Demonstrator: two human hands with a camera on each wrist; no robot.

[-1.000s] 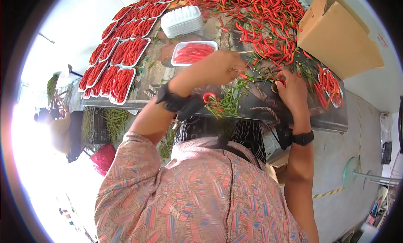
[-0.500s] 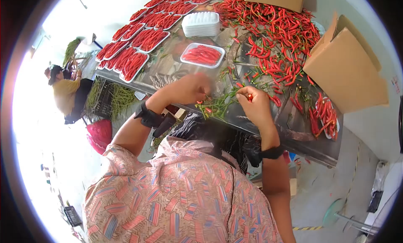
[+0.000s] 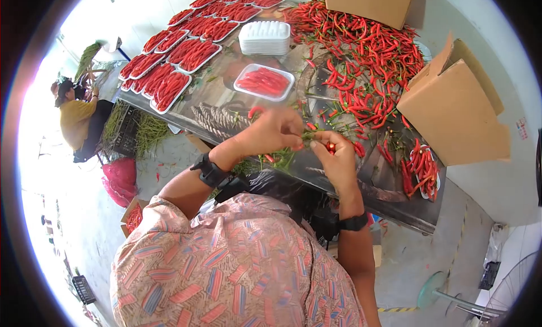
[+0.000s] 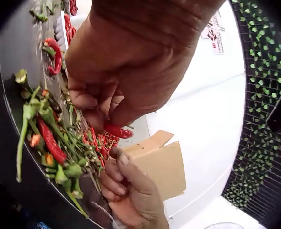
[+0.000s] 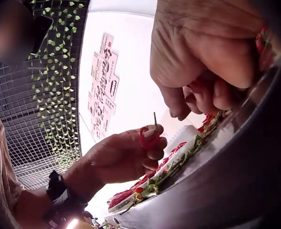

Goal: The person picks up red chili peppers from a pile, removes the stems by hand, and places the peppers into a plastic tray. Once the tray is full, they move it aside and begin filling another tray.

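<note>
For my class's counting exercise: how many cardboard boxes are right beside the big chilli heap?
2: a far box behind the chilli heap, cut off by the head picture's top edge, and a nearer box to the heap's right. Others could be hidden behind them.

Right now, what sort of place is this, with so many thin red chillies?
Probably a chilli-packing workplace: there's a big heap of loose, slender red chillies, rows of tray-packed red chillies, and a neat stack of bumpy white trays.
</note>
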